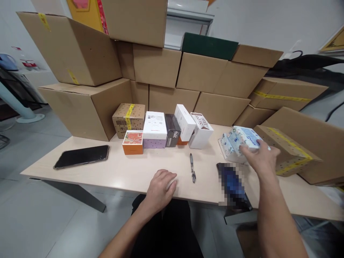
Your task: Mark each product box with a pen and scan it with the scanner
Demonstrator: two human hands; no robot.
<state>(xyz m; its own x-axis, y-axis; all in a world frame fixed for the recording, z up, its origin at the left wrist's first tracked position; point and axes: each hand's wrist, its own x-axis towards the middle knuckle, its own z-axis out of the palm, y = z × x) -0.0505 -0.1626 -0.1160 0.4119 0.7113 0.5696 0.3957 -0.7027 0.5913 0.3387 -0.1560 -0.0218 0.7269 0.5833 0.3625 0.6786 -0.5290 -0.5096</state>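
Observation:
My right hand [262,156] grips a white-and-blue tissue pack [243,138] at the right of the table, thumb on its near side and fingers over the top. Another pack of the same print [226,147] stands against its left side. My left hand [161,188] rests at the table's front edge, fingers loosely bent, thumb apart, with nothing seen in it. A clear pen [192,168] lies between my hands. Closer to my right wrist, a dark phone-like device [233,186] with a blurred screen lies at the front edge.
A row of small boxes stands mid-table: an orange box [133,142], a white box [155,123], a black box [172,132] and a lettered white box [201,134]. A phone [82,156] lies left. Large cartons [158,64] wall the back; a taped carton [287,150] stands right.

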